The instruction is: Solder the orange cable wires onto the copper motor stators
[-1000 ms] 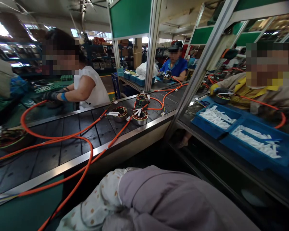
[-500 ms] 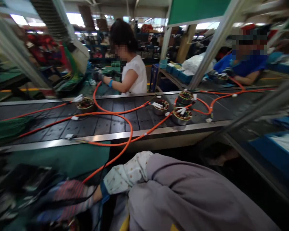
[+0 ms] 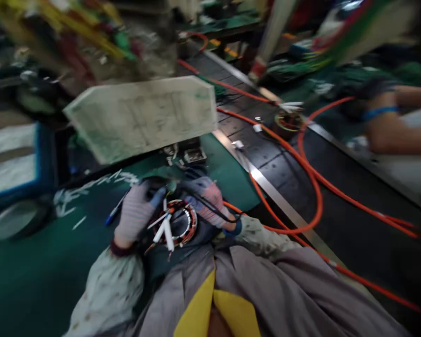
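A copper-wound motor stator point(image 3: 190, 229) with white sleeves on its leads lies close in front of my body, between my two hands. My left hand point(image 3: 135, 210), in a striped knit glove, is at its left side; the fingers curl together near the top of the ring around something dark and blurred. Beyond the ring's right side is my right hand point(image 3: 206, 199), gloved too, with fingers bent inward. A black cord point(image 3: 210, 206) runs across the back of that hand. What the right fingers grip is hidden by blur.
White sleeve pieces point(image 3: 91, 187) and a blue pen point(image 3: 114, 210) lie on the green mat point(image 3: 31, 276). A pale board point(image 3: 143, 117) stands ahead. Orange tubes point(image 3: 315, 187) loop over the conveyor point(image 3: 277, 154), where another stator point(image 3: 289, 121) sits. A co-worker's arm point(image 3: 386, 117) is across it.
The view has swung left and down from the conveyor to the mat. Both my hands and the stator between them now show; before, only my right hand was clearly visible.
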